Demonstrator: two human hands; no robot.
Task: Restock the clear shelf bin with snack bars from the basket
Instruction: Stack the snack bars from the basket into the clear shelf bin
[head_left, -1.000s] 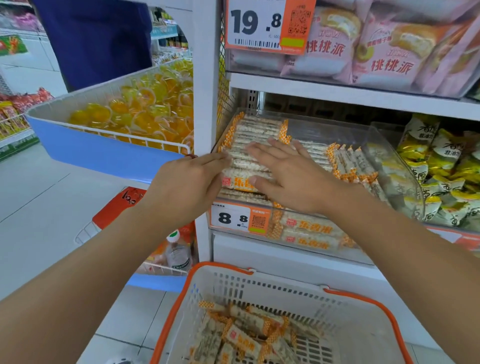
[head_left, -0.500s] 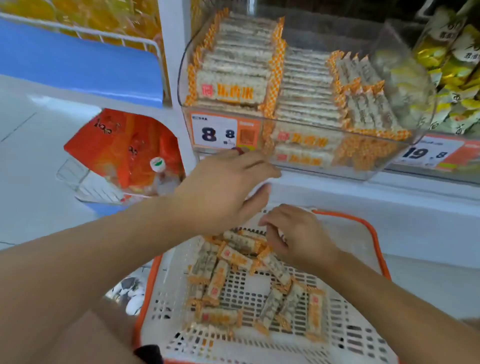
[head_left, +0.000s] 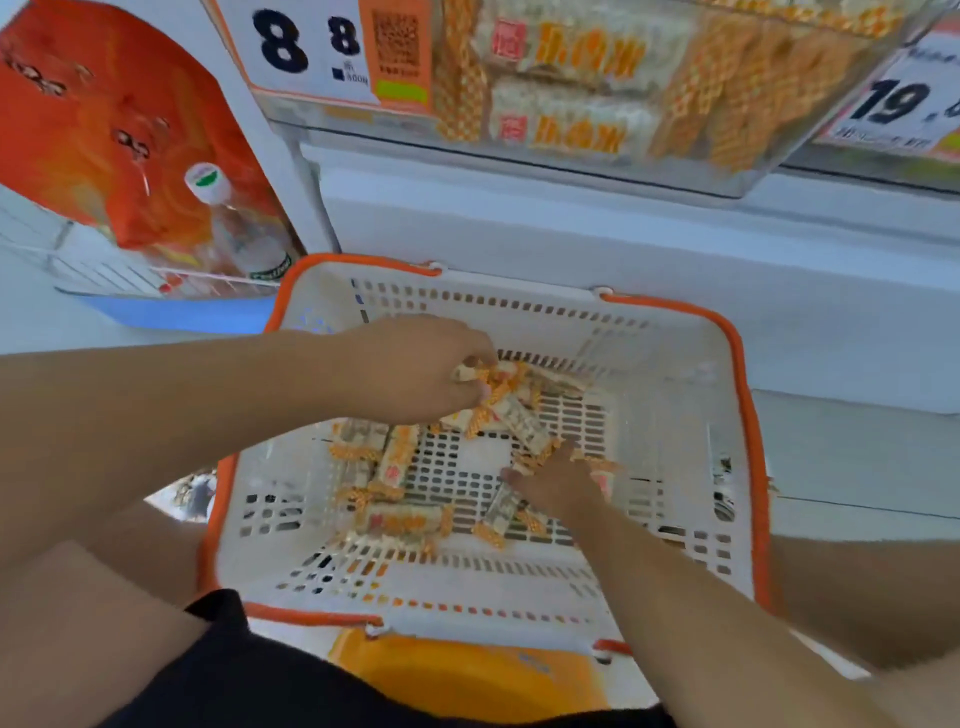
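Note:
A white slotted basket (head_left: 675, 415) with an orange rim stands below the shelf, with several white and orange snack bars (head_left: 400, 519) loose on its floor. My left hand (head_left: 410, 369) reaches into the basket's far side and pinches a snack bar at its fingertips among a small pile. My right hand (head_left: 561, 483) lies low in the basket with its fingers on bars near the middle; its grip is hidden. The clear shelf bin (head_left: 727, 176) sits at the top edge, stacked with the same bars.
A price tag reading 8.8 (head_left: 311, 47) hangs on the bin front, another tag (head_left: 898, 104) at the right. A wire rack with an orange bag (head_left: 104, 130) and a bottle (head_left: 234, 223) stands at the left. An orange stool (head_left: 467, 670) shows beneath the basket.
Both hands left the shelf bin and dropped into the basket. The view tilted down. My left hand now pinches a bar and my right hand has gone deeper among the bars.

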